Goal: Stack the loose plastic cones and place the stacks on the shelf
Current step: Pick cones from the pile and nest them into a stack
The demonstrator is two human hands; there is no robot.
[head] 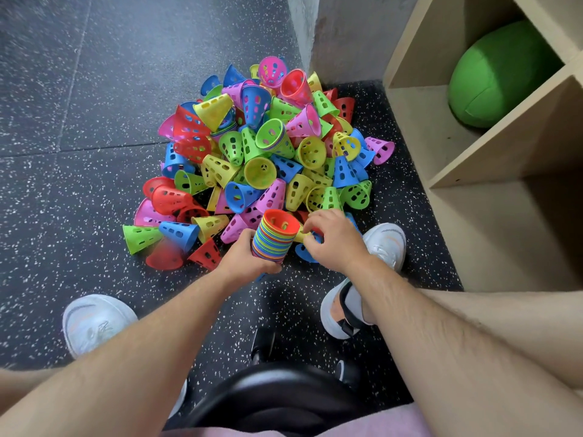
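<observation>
A big pile of loose perforated plastic cones (265,146) in red, blue, green, yellow and pink lies on the dark speckled floor. My left hand (244,258) grips a multicoloured stack of nested cones (275,236), red one on top with its wide mouth up. Just right of the stack, my right hand (334,239) pinches a yellow cone (302,236) at the near edge of the pile, above a blue cone. The wooden shelf (473,159) stands at the right with open compartments.
A green ball (501,74) fills the upper shelf compartment; the lower one shows bare wood. A grey wall corner (340,39) stands behind the pile. My white shoes (94,323) flank a black stool seat (284,395) under me.
</observation>
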